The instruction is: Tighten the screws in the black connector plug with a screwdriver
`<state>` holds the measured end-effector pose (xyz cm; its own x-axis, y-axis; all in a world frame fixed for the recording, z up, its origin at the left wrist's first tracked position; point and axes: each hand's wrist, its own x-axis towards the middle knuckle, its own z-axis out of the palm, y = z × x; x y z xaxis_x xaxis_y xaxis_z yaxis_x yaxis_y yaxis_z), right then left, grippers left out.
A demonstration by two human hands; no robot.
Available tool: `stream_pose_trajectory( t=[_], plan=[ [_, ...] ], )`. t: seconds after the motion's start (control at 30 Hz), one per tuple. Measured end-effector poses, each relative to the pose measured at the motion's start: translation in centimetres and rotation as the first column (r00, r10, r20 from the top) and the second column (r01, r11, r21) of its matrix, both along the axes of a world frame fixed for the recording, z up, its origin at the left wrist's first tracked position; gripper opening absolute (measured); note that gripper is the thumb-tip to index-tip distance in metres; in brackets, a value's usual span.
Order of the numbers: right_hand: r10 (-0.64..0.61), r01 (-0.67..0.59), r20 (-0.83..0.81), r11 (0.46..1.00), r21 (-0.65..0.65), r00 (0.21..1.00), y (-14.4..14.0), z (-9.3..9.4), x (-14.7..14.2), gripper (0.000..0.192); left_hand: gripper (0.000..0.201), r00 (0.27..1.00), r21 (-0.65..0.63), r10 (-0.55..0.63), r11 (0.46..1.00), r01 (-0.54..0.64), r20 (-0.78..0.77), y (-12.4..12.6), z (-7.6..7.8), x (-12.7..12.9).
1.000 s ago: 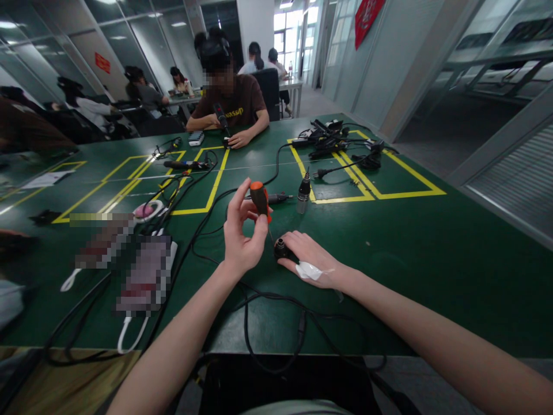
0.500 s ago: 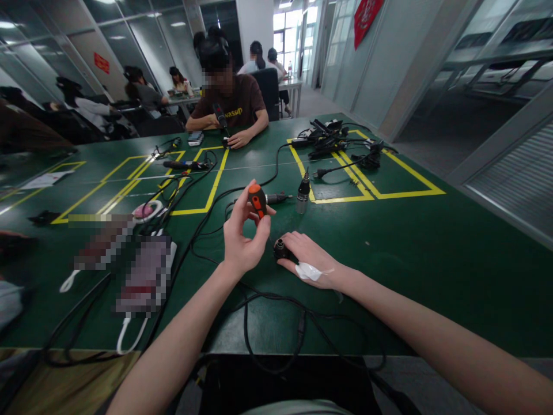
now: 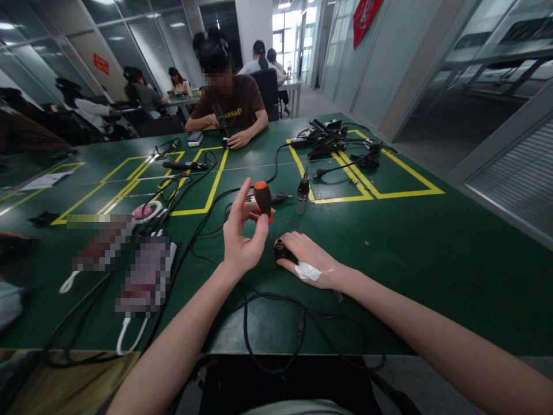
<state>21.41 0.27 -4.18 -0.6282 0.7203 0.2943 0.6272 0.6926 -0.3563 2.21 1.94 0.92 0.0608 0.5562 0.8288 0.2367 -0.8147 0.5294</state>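
My left hand pinches the handle of a screwdriver between thumb and fingers, one finger raised. The handle is black with orange, and the thin shaft slants down toward my right hand. My right hand, a white patch taped on its back, curls around a small black part with a ringed metal collar. It rests on the table, partly hidden by the fingers. I cannot tell whether the screwdriver tip touches it. A black tool head with a pointed tip and clear base stands upright beyond my hands.
A slim corded tool lies behind my left hand. Black cables loop across the green table. Two blurred phone-like devices lie left. Tangled black corded things sit at the far right. A co-worker works opposite.
The screwdriver handle has turned in my left hand's fingers and shifted slightly right. My right hand and the black part stay in place.
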Motion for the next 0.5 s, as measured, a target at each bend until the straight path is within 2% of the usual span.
stream_pose_trajectory(
  t=[0.1,0.3,0.5],
  plan=[
    [-0.002,0.002,0.001,1.000,0.004,1.000,-0.01,-0.05,-0.02,0.019,0.064,1.000,-0.008,-0.028,1.000,0.028,0.006,-0.08,0.13,0.09],
    [-0.004,0.004,-0.001,1.000,0.003,1.000,0.08,-0.15,0.01,0.018,0.068,0.999,0.035,0.029,0.999,-0.029,0.018,-0.02,0.13,0.26],
    [0.000,0.000,0.006,1.000,-0.006,1.000,0.06,-0.02,0.01,0.019,0.064,0.999,0.015,0.025,1.000,-0.025,-0.024,-0.08,0.12,0.16]
  ],
)
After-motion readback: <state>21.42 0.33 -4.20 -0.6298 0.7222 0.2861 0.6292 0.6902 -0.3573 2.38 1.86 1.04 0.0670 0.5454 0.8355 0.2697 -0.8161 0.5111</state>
